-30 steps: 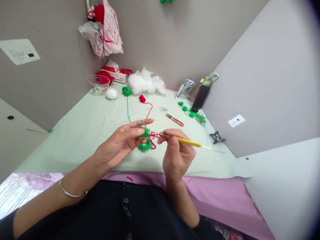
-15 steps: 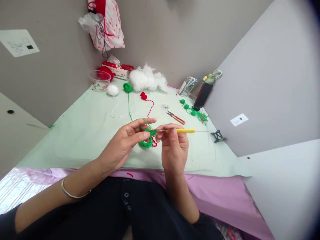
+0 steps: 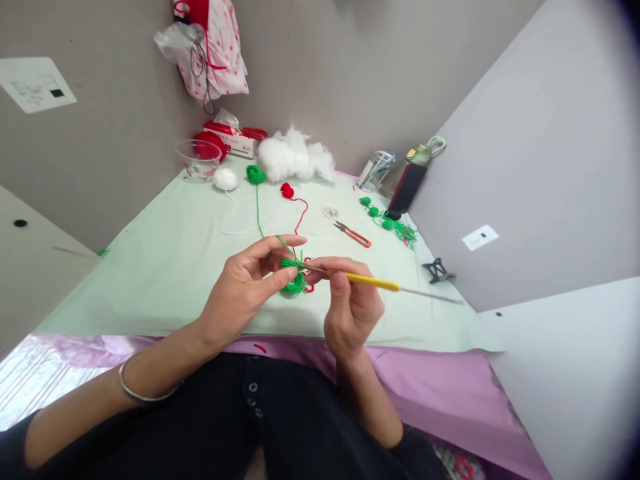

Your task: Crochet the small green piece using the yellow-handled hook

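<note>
My left hand (image 3: 245, 287) pinches a small green crochet piece (image 3: 293, 283) between thumb and fingers, with green yarn running over the raised index finger. Some red yarn shows at the right edge of the piece. In my right hand (image 3: 353, 307) is a yellow-handled crochet hook (image 3: 373, 281), gripped like a pencil. Its metal tip reaches the top of the green work; whether it sits in a loop is too small to tell. Strands lead back from the work to a green yarn ball (image 3: 255, 175) and a small red yarn ball (image 3: 287, 191).
Orange-handled thread snips (image 3: 353, 235) lie beyond my right hand, near a small round clear case (image 3: 330, 213). Green crocheted pieces (image 3: 387, 224), a bottle (image 3: 410, 180) and a black stand (image 3: 439, 271) are on the right. White stuffing (image 3: 295, 157), a white yarn ball (image 3: 225, 179) and a clear tub (image 3: 199, 163) stand behind.
The hook has tilted, its handle end dropping down and to the right as my right hand turned. The green piece has shifted slightly left and turned in my left hand.
</note>
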A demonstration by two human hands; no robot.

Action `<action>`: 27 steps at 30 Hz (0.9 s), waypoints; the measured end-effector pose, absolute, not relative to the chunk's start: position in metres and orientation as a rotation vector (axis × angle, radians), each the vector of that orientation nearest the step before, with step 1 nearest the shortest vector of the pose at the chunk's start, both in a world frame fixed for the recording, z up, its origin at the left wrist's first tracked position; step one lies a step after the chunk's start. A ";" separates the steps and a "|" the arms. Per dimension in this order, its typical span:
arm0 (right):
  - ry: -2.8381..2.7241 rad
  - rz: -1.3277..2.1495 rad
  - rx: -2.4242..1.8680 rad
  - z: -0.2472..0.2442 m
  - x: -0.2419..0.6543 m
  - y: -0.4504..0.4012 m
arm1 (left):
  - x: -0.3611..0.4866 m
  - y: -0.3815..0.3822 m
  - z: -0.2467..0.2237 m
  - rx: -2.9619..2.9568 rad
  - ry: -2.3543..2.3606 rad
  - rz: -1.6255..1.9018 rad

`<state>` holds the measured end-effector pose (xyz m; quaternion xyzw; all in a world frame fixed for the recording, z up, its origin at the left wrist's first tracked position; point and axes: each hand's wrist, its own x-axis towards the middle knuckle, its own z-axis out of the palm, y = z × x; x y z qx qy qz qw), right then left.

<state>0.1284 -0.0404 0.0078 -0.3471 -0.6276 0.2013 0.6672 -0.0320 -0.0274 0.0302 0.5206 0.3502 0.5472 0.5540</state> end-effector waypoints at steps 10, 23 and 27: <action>-1.596 -0.207 -0.741 -0.012 0.117 -0.028 | -0.024 -0.037 0.034 1.086 0.842 1.348; -1.330 0.526 -0.750 0.015 0.121 -0.033 | -0.034 -0.028 0.042 0.860 0.638 1.080; -1.468 0.271 -0.794 0.006 0.115 -0.032 | -0.028 -0.029 0.039 0.872 0.677 1.172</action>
